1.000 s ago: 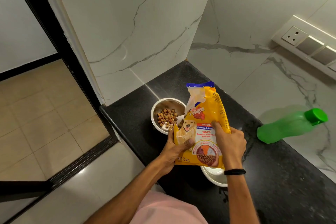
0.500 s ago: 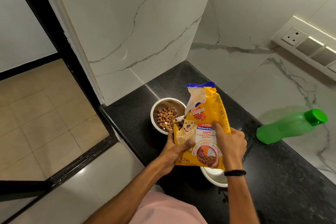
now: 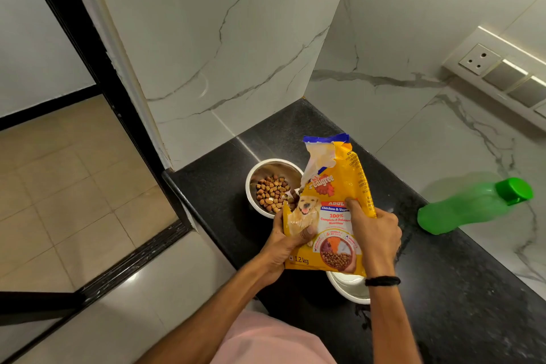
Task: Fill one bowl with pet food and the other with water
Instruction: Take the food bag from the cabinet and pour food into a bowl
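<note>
Here, two hands gripping one food bag (image 3: 328, 210), two bowls, one bottle (image 3: 469, 207)

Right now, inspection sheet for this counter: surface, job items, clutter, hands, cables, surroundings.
Surface: black counter, wet patch near front.
Job's things: far bowl holds kibble; near bowl mostly hidden behind food bag; green bottle capped, lying on its side.
Clutter: nothing seen.
Hands: left hand and right hand both grip the bag, torn corner over the far bowl.
Cables: nothing seen.
Surroundings: marble walls, switch panel, tiled floor.
</note>
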